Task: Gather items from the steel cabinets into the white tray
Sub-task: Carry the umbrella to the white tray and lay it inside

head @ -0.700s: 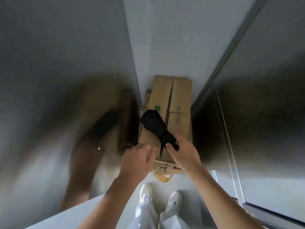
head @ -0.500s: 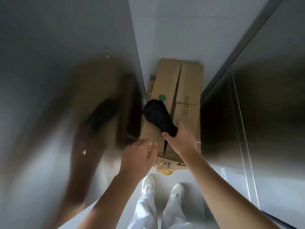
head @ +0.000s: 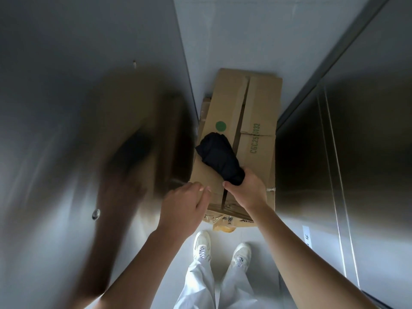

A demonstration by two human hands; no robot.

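Head view: the camera looks straight down a narrow aisle of pale floor (head: 234,36) between two steel cabinets.

The left cabinet (head: 66,52) fills the left half of the frame. Its front carries a blurred brown and black reflection and a small round lock (head: 96,214). The right cabinet (head: 367,152) takes up the right side, with a small white label (head: 307,237) low on its front.

A cardboard box (head: 256,112) lies on the floor in the middle of the frame, flaps closed. It has a green dot (head: 221,126) on the left flap and green printed letters on the right flap. A scrap of yellow wrapping (head: 224,228) pokes out beneath its near edge.

The right hand (head: 247,190) is clamped round the narrow near end of a black bundle (head: 219,157). The bundle's wider end lies over the box top just below the green dot. Whether the bundle rests on the box or is lifted off it cannot be told.

The left hand (head: 185,204) sits just left of the right one, the two apart, over the box's near left corner. Its fingers are loosely bent with nothing seen in them. Whether the fingertips touch the cardboard is unclear.

At the bottom centre stand two white shoes (head: 201,247) below white trousers (head: 200,286).
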